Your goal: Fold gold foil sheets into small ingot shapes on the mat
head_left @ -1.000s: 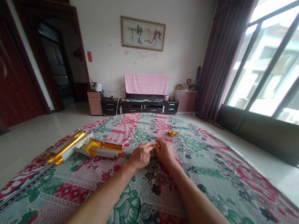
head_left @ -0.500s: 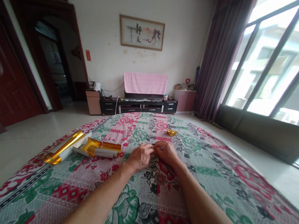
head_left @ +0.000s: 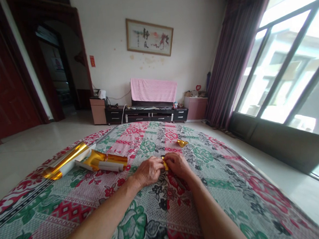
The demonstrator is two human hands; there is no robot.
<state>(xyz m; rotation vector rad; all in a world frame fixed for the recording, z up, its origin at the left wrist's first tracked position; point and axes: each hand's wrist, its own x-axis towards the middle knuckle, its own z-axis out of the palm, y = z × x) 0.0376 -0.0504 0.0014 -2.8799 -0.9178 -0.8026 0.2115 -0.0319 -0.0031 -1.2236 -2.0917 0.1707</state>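
Where the cloth-covered desk (head_left: 139,138) spreads before you, your left hand (head_left: 150,170) and right hand (head_left: 179,164) stretch forward, backs up, angled inward, fingers of both pinched on the small gold piece (head_left: 166,164) between them; it looks light, thin, slippery, easily creased, best held by its edges.

A small piece of shiny gold foil (head_left: 166,164) now shows as a narrow strip between the fingertips of the bare left hand (head_left: 149,170) and the bare right hand (head_left: 177,164); 0.5 s ago the fingers hid it, and 1.0 s ago a gold tip and a pale part showed. The right hand has sunk lower and flatter than 1.0 s ago. The head camera's view has turned slightly rightward.
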